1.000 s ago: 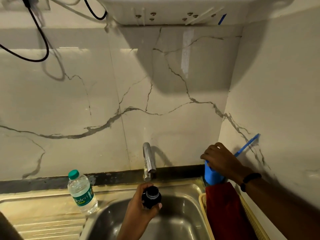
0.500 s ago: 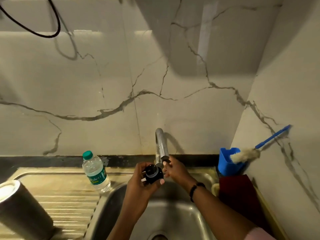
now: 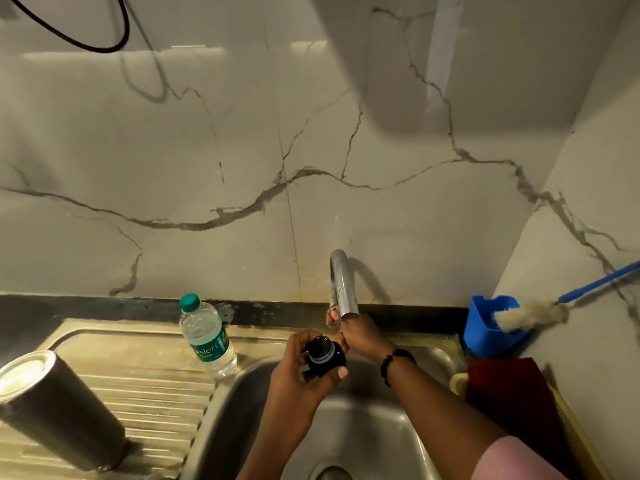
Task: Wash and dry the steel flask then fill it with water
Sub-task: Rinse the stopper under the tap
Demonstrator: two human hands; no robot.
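The dark steel flask [image 3: 59,407] stands upside down on the ribbed drainboard at the left, its flat base facing up. My left hand [image 3: 298,372] holds the flask's black lid [image 3: 325,356] over the sink basin, just below the tap's spout. My right hand [image 3: 353,332] is closed around the lower end of the steel tap [image 3: 341,282], with its fingers behind the spout. No water is visible running from the tap.
A small plastic water bottle with a green cap [image 3: 206,336] stands on the drainboard beside the sink [image 3: 377,431]. At the right corner sit a blue holder [image 3: 491,325], a bottle brush [image 3: 533,313] with a blue handle, and a dark red cloth [image 3: 512,396] in a yellow basket.
My right hand left the blue holder and brush at the right and came to the tap, where it now grips the spout's end. The view tilted down, bringing the flask into sight.
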